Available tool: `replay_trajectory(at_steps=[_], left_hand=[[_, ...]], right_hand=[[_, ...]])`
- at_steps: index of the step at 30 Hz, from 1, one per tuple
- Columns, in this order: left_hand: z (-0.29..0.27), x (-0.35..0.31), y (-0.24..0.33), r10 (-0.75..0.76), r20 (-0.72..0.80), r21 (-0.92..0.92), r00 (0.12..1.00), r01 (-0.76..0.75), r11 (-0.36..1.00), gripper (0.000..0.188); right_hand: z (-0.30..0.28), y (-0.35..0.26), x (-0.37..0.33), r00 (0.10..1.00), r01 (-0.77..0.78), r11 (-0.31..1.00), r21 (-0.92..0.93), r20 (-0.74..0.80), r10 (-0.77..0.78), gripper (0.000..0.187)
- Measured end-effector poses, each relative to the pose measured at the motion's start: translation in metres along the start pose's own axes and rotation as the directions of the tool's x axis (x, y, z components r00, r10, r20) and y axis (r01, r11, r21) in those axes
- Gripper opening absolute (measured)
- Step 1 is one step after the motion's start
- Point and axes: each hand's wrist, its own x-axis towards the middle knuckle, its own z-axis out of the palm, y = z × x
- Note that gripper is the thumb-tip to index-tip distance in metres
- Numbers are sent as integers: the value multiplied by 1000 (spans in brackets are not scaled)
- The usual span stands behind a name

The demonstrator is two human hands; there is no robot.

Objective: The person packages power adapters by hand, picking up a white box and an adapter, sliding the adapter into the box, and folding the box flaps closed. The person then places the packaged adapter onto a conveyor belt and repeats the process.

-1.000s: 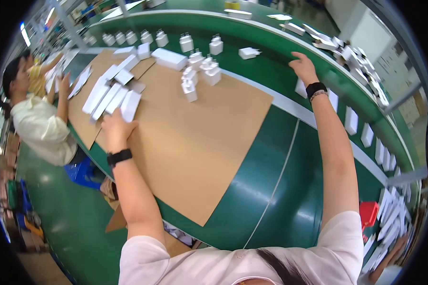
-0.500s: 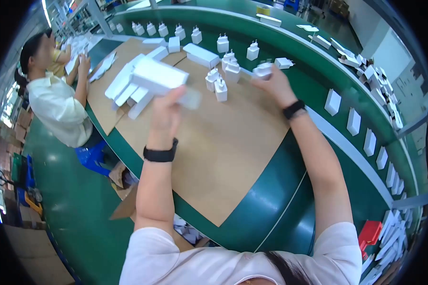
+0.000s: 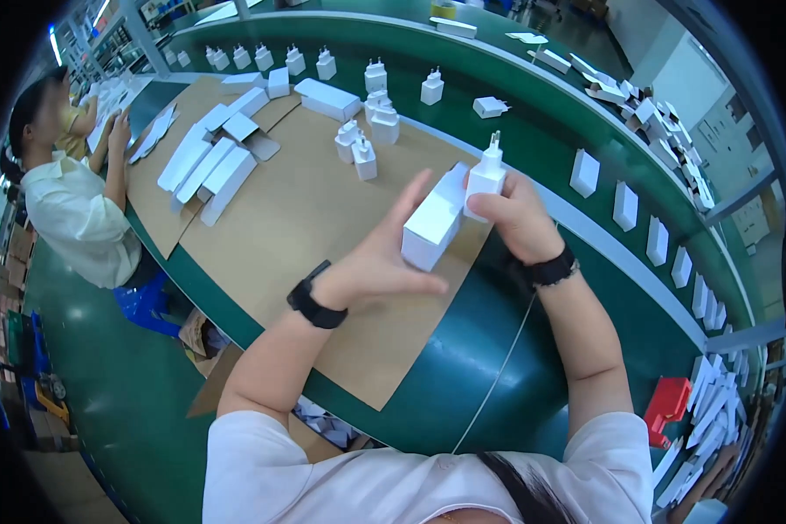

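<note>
We are holding a white charger (image 3: 485, 188) upright in our right hand (image 3: 522, 217), its prongs pointing up and our thumb pressing across its front. Just beside it, a white box (image 3: 432, 223) is slanting between our two hands, over the edge of the brown cardboard sheet (image 3: 310, 205). Our left hand (image 3: 380, 258) is spreading wide around the box's near side, fingers and thumb reaching past it; whether the palm is bearing its weight, we cannot tell. Beyond our hands, four more chargers (image 3: 365, 160) are standing in a cluster toward the sheet's far edge, with a long white carton (image 3: 327, 99) lying near them. To our left, a pile of white boxes (image 3: 227, 175) is overlapping on the cardboard. Farther out, we are facing a green belt (image 3: 541, 131), where a row of chargers (image 3: 431, 86) is standing, another charger (image 3: 490, 106) is lying on its side, and a line of white boxes (image 3: 625, 205) is curving away rightward. At lower right, a red object (image 3: 668, 400) is resting beside white pieces (image 3: 716, 406). On our left, a co-worker (image 3: 77, 218) in a pale top is sitting on a blue stool (image 3: 148, 304).
</note>
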Motion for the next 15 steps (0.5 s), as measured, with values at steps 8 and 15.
replay_trajectory(at_steps=[8, 15], left_hand=[[12, -1, -11, -256, -79, -56, 963, 252, 966, 90], [-9, 3, 4, -326, -197, -149, 925, 301, 942, 64]], right_hand=[[31, -5, -12, 870, 484, 600, -637, 422, -254, 49], [-9, -36, -3, 896, 361, 425, -831, 182, -405, 49]])
